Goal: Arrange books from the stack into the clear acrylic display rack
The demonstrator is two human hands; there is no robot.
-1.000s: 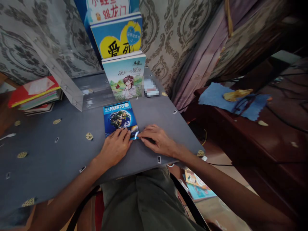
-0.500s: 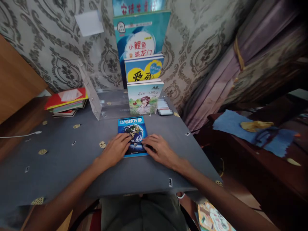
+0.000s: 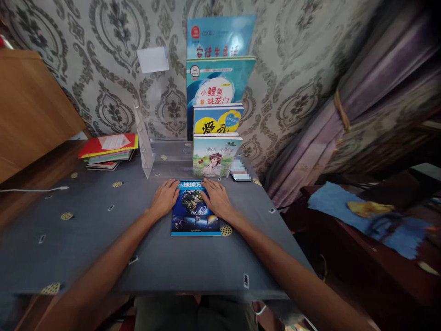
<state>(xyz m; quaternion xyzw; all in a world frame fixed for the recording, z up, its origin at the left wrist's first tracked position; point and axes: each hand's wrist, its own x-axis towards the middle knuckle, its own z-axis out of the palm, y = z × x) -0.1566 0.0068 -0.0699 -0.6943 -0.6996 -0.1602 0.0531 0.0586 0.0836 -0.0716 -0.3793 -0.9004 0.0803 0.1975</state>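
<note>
A blue book (image 3: 195,223) with a globe on its cover lies flat on the dark grey table, in front of the clear stand. My left hand (image 3: 166,196) rests at its upper left edge, fingers stretched forward and touching the side. Across from it, my right hand (image 3: 217,197) lies over the upper right corner, its fingers extended and its thumb on the cover. Both hands are open, and their fingertips hide the top corners of the book. Just behind, the clear tiered stand (image 3: 172,170) holds several upright books, the front one a green-and-white book (image 3: 217,154).
A pile of books and papers (image 3: 108,149) sits at the back left, near a white cable (image 3: 41,189). A pixelated flat object (image 3: 240,170) lies right of the stand. Farther right, a blue cloth (image 3: 339,207) covers part of a dark red surface.
Both my hands have slid forward from the book's middle to its upper corners, uncovering the lower cover. The view has tilted up, showing more of the rear books.
</note>
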